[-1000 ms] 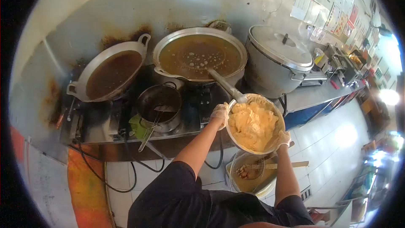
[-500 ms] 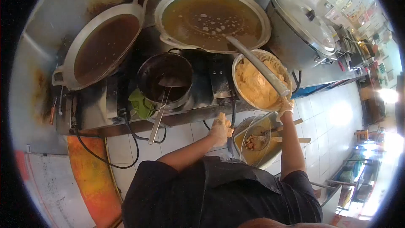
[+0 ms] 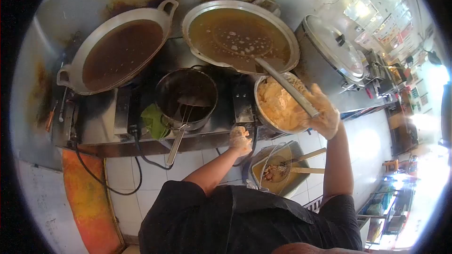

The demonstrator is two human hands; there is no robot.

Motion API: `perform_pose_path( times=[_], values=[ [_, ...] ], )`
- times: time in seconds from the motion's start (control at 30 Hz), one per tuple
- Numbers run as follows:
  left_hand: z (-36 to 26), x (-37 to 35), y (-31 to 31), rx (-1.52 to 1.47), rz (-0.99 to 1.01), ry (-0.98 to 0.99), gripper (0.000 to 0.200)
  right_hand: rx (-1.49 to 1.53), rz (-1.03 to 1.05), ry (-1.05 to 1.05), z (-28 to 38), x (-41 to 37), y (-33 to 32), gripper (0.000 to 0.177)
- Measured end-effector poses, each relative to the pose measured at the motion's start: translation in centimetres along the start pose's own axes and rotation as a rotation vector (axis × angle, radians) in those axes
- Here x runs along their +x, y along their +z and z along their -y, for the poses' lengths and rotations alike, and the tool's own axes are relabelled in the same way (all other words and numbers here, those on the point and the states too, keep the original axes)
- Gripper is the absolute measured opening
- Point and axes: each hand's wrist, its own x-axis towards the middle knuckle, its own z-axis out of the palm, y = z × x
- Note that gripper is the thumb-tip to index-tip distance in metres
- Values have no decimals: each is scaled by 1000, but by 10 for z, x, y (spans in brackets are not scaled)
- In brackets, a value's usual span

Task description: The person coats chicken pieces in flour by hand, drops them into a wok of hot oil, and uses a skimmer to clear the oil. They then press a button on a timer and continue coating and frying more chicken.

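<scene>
Two hands: yours, thinly gloved; both held the round silver metal bowl (image 3: pixel 258 105) a second ago, and now your left hand (image 3: pixel 240 140) is off it, your right hand (image 3: pixel 325 115) at its far side.
Left pan: wide, pale-grey metal wok (image 3: pixel 79 63), looped handles, dark reddish-brown liquid; well apart from you.
Pot: smaller, round, dark-bellied metal pot (image 3: pixel 162 95), a long-handled ladle leaning in it.
Left hand: near the counter's front edge, apart from the bowl; orange smears on your glove, fingers part-curled. Whether they close on a lump, cannot tell.
Bowl: in front of the large, round, silver-rimmed wok (image 3: pixel 186 37); judged to be resting on the counter, so your left hand is spared its weight.
Mixture: thick, pale-orange paste (image 3: pixel 278 102), heaped and lumpy, with uneven peaks.
Handle: long, grey, tubular metal handle (image 3: pixel 285 87), slanting from the wok across the bowl.
Right hand: fingers now spread over the right rim; contact with the handle's end, unclear.
</scene>
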Motion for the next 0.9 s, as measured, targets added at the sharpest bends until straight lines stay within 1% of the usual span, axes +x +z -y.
perform_pose_path(
  times=[0.03, 0.07, 0.1, 0.13, 0.17, 0.2, 0.23, 0.27, 0.3, 0.33, 0.37, 0.4, 0.43, 0.5, 0.53, 0.6, 0.63, 0.67, 0.73, 0.83, 0.9],
  values=[
    [10, -3, 10, -38, 23, -10, 31, -25, 40, -18, -1, 7, 0, 59],
    [19, -4, 17, -76, 45, -22, 32, -28, 59, 18, 0, 10, 3, 55],
    [9, 2, 1, -365, 156, -178, 30, -33, 78, 55, 2, 13, 6, 52],
    [-4, 10, -20, -681, 219, -378, 29, -15, 73, 146, 4, 11, 14, 46],
    [-17, 18, -41, -930, 236, -593, 28, 224, 52, 344, -2, 14, 19, 39],
    [-29, 17, -57, -531, 177, -275, 26, 460, -18, 540, -7, 17, 24, 32],
    [-35, 15, -62, -125, 102, 34, 23, 919, -103, 832, -21, 26, 28, 25],
    [-25, 12, -49, -30, 72, 108, 22, 1384, -194, 1115, -29, 34, 29, 19],
    [-7, 5, -21, -272, 158, -43, 20, 1376, -198, 1157, -29, 37, 28, 16],
    [16, 0, 20, -767, 225, -312, 20, 1371, -202, 1202, -27, 38, 29, 14],
    [42, -2, 68, -1489, 216, -596, 21, 1366, -203, 1245, -25, 40, 31, 13],
    [65, -5, 109, -1940, 149, -761, 23, 1351, -220, 1220, -20, 42, 34, 12],
    [84, -7, 138, -2092, 146, -827, 25, 1336, -238, 1199, -11, 41, 36, 12],
    [69, -4, 112, -2022, 220, -841, 27, 1306, -275, 1154, 3, 36, 40, 11],
    [56, -1, 92, -1972, 197, -883, 28, 1317, -178, 1113, 1, 30, 38, 17],
    [22, 6, 41, -1871, 160, -965, 32, 1229, -331, 1096, 13, 24, 44, 21],
    [18, 8, 33, -1819, 146, -1008, 35, 1184, -412, 1087, 19, 20, 48, 23],
    [19, 11, 30, -1870, 210, -1071, 35, 1176, -518, 1121, 21, 15, 51, 29],
    [38, 10, 45, -1965, 338, -1202, 37, 1160, -475, 1055, 21, 0, 50, 32],
    [53, 2, 65, -2159, 454, -1196, 33, 1177, -404, 982, 20, -19, 50, 36],
    [56, 1, 73, -2138, 306, -1273, 32, 1156, -398, 952, 24, -23, 51, 39]
  ],
)
